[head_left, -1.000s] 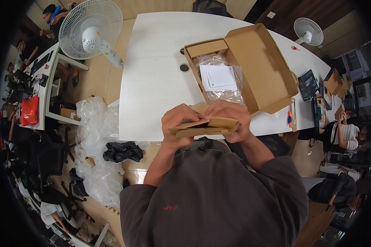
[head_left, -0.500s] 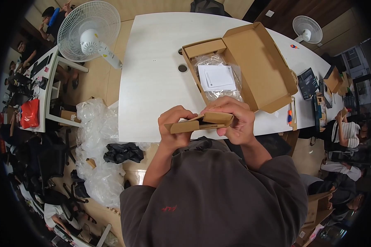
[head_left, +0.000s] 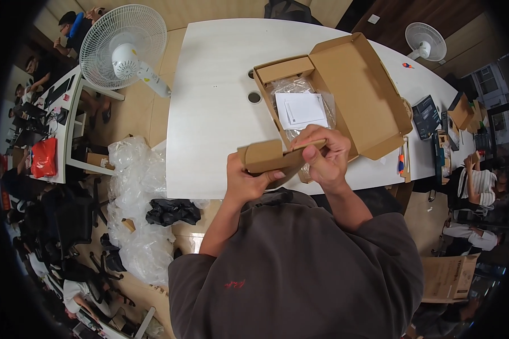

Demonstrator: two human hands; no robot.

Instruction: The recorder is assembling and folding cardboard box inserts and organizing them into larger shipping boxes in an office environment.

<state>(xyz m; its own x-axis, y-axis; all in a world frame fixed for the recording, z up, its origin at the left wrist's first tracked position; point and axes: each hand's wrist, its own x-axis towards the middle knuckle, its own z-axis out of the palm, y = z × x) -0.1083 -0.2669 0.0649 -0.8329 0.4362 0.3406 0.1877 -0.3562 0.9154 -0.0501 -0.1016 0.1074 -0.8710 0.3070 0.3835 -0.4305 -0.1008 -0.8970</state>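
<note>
Between my hands, above the near table edge, is a small brown cardboard box [head_left: 266, 159] with folded flaps. My left hand [head_left: 243, 182] grips its left end, thumb laid along the near face. At the right end, my right hand [head_left: 326, 158] pinches a flap between thumb and fingers. What the small box contains, if anything, is hidden. Just beyond it lies a larger cardboard box [head_left: 353, 85] with its lid folded back to the right. In that box are clear plastic wrap [head_left: 291, 86] and a white sheet or booklet [head_left: 302, 109].
A screwdriver with an orange and blue handle [head_left: 401, 163] lies at the table's right edge. Dark boxes [head_left: 426, 116] stand farther right. A white fan [head_left: 124, 59] is at the far left, above clear plastic wrapping [head_left: 136, 214] on the floor. Several people sit around.
The small box has tilted, its left end rising and its flap side turning. My left thumb has come onto its near face, and my right hand has moved to a flap edge.
</note>
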